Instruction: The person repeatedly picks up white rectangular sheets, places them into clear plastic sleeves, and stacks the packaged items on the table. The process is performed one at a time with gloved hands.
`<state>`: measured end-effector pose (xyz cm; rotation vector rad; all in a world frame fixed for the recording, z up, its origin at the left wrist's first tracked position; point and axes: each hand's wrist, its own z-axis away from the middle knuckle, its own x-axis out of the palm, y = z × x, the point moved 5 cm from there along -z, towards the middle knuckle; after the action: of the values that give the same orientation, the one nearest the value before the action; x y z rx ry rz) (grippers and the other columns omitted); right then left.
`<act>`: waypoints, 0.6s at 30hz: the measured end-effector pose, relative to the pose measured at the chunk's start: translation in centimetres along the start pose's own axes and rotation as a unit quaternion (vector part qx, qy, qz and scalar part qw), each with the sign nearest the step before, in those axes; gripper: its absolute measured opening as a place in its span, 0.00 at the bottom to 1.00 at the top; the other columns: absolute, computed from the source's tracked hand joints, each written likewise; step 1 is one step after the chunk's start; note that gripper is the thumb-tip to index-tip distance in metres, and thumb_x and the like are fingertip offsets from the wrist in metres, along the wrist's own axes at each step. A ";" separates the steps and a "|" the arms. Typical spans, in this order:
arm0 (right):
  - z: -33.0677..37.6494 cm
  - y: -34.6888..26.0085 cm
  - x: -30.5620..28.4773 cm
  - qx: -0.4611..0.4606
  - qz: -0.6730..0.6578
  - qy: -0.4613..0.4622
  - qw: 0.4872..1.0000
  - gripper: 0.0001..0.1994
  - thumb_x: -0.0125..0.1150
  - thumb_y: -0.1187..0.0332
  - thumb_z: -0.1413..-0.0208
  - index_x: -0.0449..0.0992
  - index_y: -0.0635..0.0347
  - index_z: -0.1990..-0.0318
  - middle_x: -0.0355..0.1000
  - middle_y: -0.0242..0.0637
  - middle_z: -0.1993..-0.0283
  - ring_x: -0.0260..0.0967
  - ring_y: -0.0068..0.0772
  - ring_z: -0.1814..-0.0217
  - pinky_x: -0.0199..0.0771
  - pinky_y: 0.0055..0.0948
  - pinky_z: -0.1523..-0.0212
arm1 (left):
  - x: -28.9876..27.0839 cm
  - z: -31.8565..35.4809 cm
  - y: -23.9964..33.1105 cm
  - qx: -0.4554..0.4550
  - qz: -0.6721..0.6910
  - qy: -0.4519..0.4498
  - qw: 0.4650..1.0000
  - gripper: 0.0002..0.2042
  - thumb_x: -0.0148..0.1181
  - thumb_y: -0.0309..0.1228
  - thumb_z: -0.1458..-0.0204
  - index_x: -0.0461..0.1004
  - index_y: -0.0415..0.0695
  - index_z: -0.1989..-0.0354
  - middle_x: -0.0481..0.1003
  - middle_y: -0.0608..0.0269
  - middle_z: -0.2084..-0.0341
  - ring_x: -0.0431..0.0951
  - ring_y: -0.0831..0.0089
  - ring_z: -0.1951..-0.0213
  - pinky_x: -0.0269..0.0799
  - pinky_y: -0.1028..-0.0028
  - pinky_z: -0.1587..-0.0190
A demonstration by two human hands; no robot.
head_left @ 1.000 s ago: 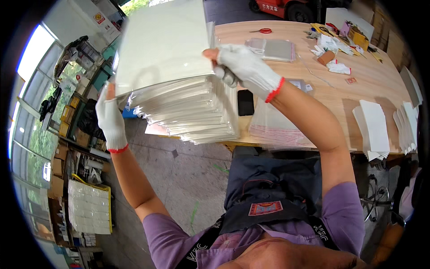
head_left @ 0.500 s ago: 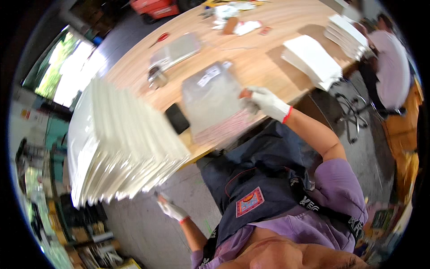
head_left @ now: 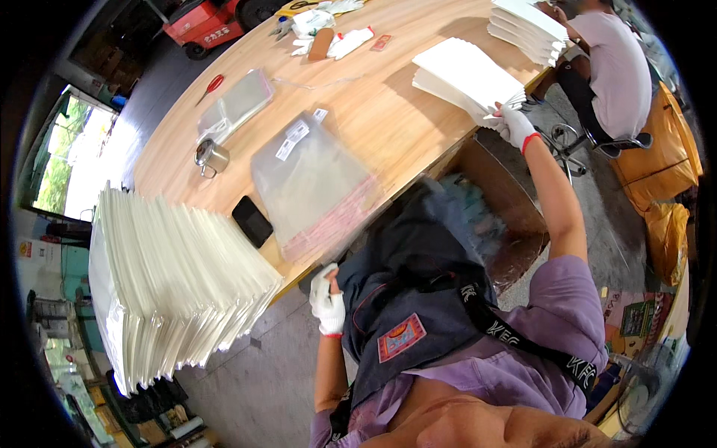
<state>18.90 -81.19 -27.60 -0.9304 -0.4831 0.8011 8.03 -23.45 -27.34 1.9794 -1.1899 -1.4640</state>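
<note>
At the near corner of a stack of white folded sheets (head_left: 467,71), my right hand (head_left: 515,127), in a white glove with bare fingertips, pinches the edge of the sheets. My left hand (head_left: 327,305), gloved the same way, hangs beside the table's front edge, its fingers loosely curled and apart with nothing in them. Between the hands lies a pile of clear plastic bags (head_left: 314,179) with pinkish strips along the near edge and a white label on top. A tall stack of white sheets in clear sleeves (head_left: 179,276) fans out at the left.
On the wooden table (head_left: 358,112) are a black phone (head_left: 252,222), a metal mug (head_left: 212,158), another bag pile (head_left: 237,104), red scissors (head_left: 211,87) and spare gloves (head_left: 351,42). A seated person (head_left: 609,67) works at far right beside another white stack (head_left: 526,30). An open carton (head_left: 515,201) stands below the table edge.
My right hand has gone from the near edge of the plastic bags to the white folded sheets at the right. My left hand has come up beside the table edge. The view has shifted.
</note>
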 end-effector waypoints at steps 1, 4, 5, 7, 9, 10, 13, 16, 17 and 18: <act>-0.1 -0.1 0.0 -0.009 -0.021 -0.014 1.000 0.13 0.46 0.54 0.42 0.66 0.52 0.66 0.60 0.25 0.83 0.49 0.13 0.89 0.48 0.14 0.90 | 0.1 -0.8 0.3 0.008 -0.017 -0.005 1.000 0.09 0.51 0.26 0.49 0.74 0.40 0.61 0.74 0.54 0.60 0.72 0.58 0.56 0.65 0.67 0.51; -1.5 -1.8 -1.4 -0.063 -0.133 0.033 0.989 0.13 0.47 0.53 0.42 0.65 0.50 0.71 0.57 0.21 0.85 0.51 0.12 0.89 0.49 0.11 0.92 | 1.7 -4.1 1.5 0.061 -0.183 -0.023 0.981 0.14 0.56 0.31 0.53 0.72 0.44 0.57 0.69 0.56 0.53 0.65 0.54 0.47 0.59 0.61 0.45; -2.7 -2.5 -2.7 -0.079 -0.163 0.035 0.983 0.14 0.48 0.52 0.42 0.65 0.50 0.72 0.56 0.20 0.86 0.51 0.11 0.90 0.49 0.10 0.92 | 2.7 -5.1 1.6 0.064 -0.231 -0.036 0.970 0.18 0.57 0.35 0.53 0.69 0.45 0.53 0.66 0.57 0.49 0.62 0.54 0.44 0.56 0.58 0.43; -3.5 -3.5 -2.3 -0.075 -0.213 0.014 0.974 0.12 0.49 0.54 0.42 0.67 0.52 0.68 0.58 0.21 0.83 0.53 0.12 0.88 0.50 0.11 0.91 | 4.4 -6.6 0.1 0.060 -0.349 -0.090 0.931 0.25 0.56 0.44 0.54 0.66 0.47 0.48 0.63 0.56 0.45 0.58 0.52 0.43 0.48 0.51 0.40; -3.8 -4.2 -1.7 -0.099 -0.196 -0.020 0.975 0.10 0.50 0.63 0.42 0.70 0.58 0.58 0.62 0.26 0.76 0.56 0.14 0.82 0.56 0.10 0.87 | 5.0 -8.6 -1.0 0.074 -0.390 -0.091 0.913 0.26 0.55 0.46 0.55 0.66 0.47 0.48 0.63 0.54 0.45 0.58 0.51 0.43 0.48 0.51 0.40; -3.6 -4.9 -1.0 -0.114 -0.182 -0.015 0.977 0.09 0.49 0.64 0.42 0.69 0.58 0.59 0.63 0.27 0.76 0.56 0.14 0.83 0.56 0.11 0.86 | 4.9 -9.7 -1.2 0.069 -0.393 -0.086 0.913 0.25 0.56 0.45 0.56 0.66 0.46 0.49 0.63 0.54 0.46 0.60 0.52 0.44 0.49 0.52 0.40; -1.2 -6.1 1.6 -0.204 -0.096 -0.031 0.974 0.08 0.44 0.67 0.41 0.66 0.59 0.59 0.68 0.39 0.74 0.56 0.17 0.84 0.51 0.15 0.88 | 4.4 -12.4 -0.9 0.040 -0.397 -0.114 0.910 0.23 0.58 0.41 0.57 0.67 0.45 0.51 0.66 0.54 0.50 0.64 0.54 0.49 0.53 0.56 0.43; 3.2 -4.4 4.1 -0.218 -0.091 -0.065 0.969 0.08 0.40 0.69 0.42 0.66 0.60 0.62 0.69 0.37 0.78 0.56 0.19 0.88 0.53 0.17 0.90 | 4.1 -13.4 -0.7 0.036 -0.388 -0.146 0.909 0.18 0.59 0.32 0.60 0.69 0.44 0.59 0.70 0.56 0.61 0.68 0.56 0.58 0.63 0.61 0.51; 5.7 -3.3 5.8 -0.164 -0.154 -0.105 0.969 0.10 0.40 0.65 0.41 0.67 0.60 0.62 0.66 0.32 0.81 0.55 0.19 0.90 0.51 0.19 0.92 | 4.0 -13.2 -1.8 0.029 -0.389 -0.136 0.911 0.17 0.59 0.31 0.61 0.69 0.44 0.60 0.70 0.56 0.61 0.69 0.56 0.58 0.63 0.61 0.52; 5.7 -1.6 5.5 -0.104 -0.181 -0.164 0.964 0.11 0.44 0.63 0.41 0.67 0.61 0.60 0.63 0.29 0.83 0.55 0.19 0.91 0.51 0.19 0.94 | 4.2 -13.6 -2.6 0.031 -0.386 -0.126 0.913 0.16 0.59 0.31 0.61 0.69 0.44 0.61 0.70 0.56 0.62 0.69 0.56 0.58 0.64 0.61 0.53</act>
<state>19.07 -74.53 -23.01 -0.8696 -1.0132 0.5768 21.88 -27.57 -26.62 2.5135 -0.5258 -2.1172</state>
